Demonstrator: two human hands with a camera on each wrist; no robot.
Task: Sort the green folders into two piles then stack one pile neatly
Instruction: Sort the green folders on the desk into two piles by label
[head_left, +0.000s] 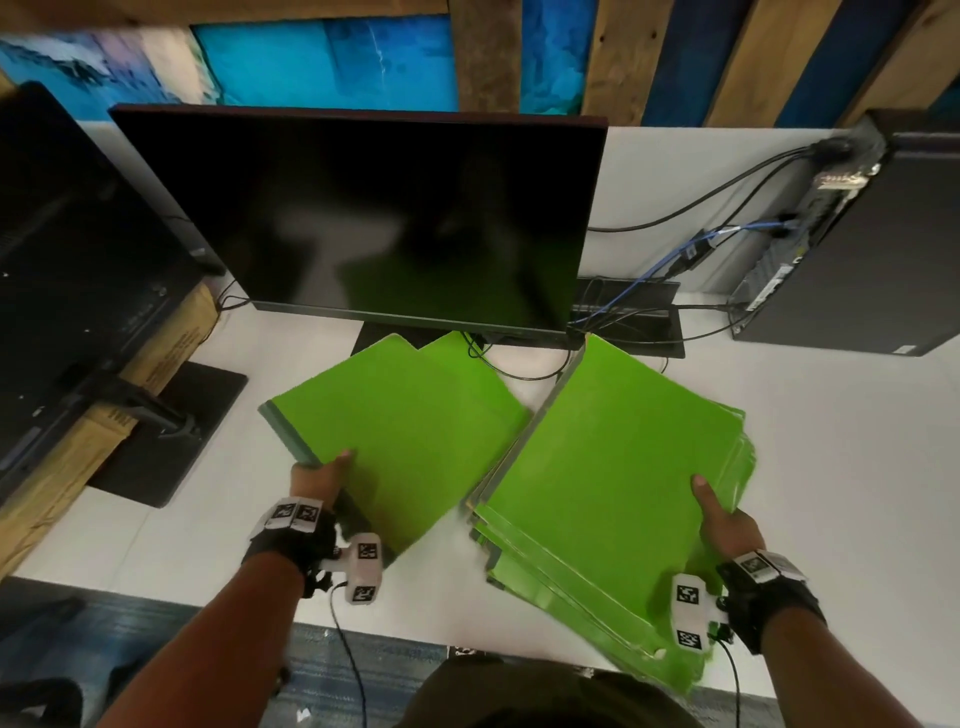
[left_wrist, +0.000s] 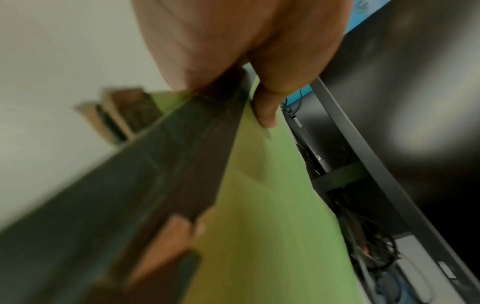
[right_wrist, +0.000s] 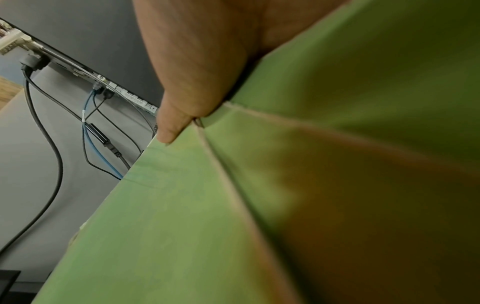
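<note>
Two piles of bright green folders lie on the white desk. My left hand (head_left: 319, 480) grips the near left edge of the left pile (head_left: 405, 431), thumb on top and fingers underneath. The left wrist view shows the thumb (left_wrist: 265, 111) pressing the green cover (left_wrist: 270, 226) and a fingertip under the pile. My right hand (head_left: 719, 514) grips the right pile (head_left: 618, 467) at its near right corner, thumb on the top folder. That pile is fanned and uneven, and hangs over the desk's front edge. The thumb (right_wrist: 171, 127) pinches the green cover (right_wrist: 182, 226) in the right wrist view.
A large dark monitor (head_left: 395, 218) stands just behind the piles, its base and cables (head_left: 519, 364) beside them. A second monitor (head_left: 67, 270) with a cardboard box is at the left. A computer tower (head_left: 852, 249) with plugged cables stands at the right. The desk (head_left: 841, 467) is bare at right.
</note>
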